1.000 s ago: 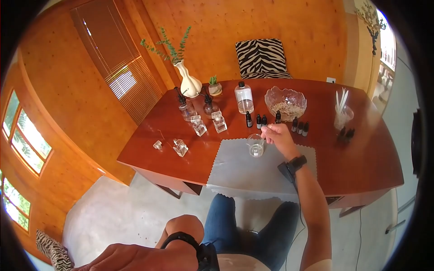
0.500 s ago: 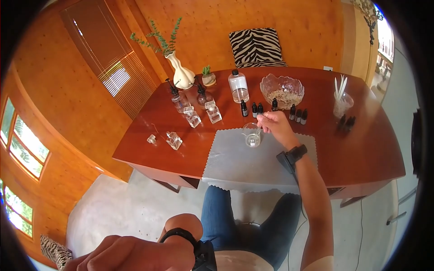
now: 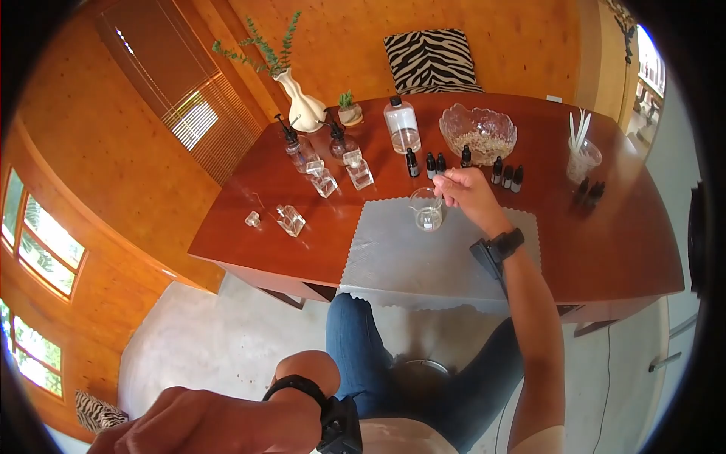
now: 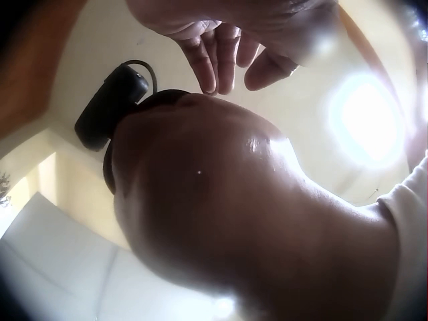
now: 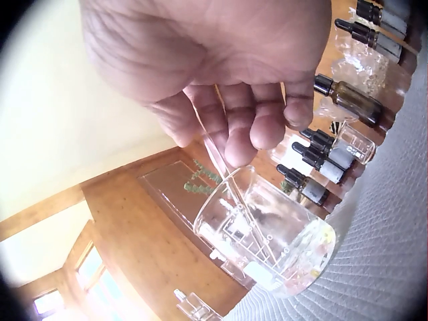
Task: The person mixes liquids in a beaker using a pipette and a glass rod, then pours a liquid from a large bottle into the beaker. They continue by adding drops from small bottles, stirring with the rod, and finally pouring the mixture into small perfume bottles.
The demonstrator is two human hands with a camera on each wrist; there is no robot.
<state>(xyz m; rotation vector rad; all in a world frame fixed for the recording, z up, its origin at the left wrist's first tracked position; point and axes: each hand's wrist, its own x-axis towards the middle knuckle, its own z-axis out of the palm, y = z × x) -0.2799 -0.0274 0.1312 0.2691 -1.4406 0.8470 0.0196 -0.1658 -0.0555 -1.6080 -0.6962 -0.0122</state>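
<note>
My right hand (image 3: 467, 195) pinches a thin clear glass rod (image 5: 242, 207) between thumb and fingers. The rod slants down into a glass beaker (image 3: 428, 219), which stands on the grey scalloped mat (image 3: 401, 265) with a little clear liquid in its bottom. In the right wrist view that beaker (image 5: 267, 234) shows white measuring marks. Away from the table, my left hand (image 3: 204, 420) is held up at the lower left with nothing in it. Its fingers (image 4: 226, 63) hang loosely bent in the left wrist view.
Several small dark dropper bottles (image 3: 507, 178) line the table behind the beaker. Farther back are a large clear bottle (image 3: 402, 127) and a glass bowl of grains (image 3: 478, 136). Square perfume bottles (image 3: 358, 172) stand left. A cup with white strips (image 3: 582, 160) is at the right.
The head view has tilted, so the table sits higher in the picture. My right hand stays over the beaker, holding the rod. The left hand is still raised near my body.
</note>
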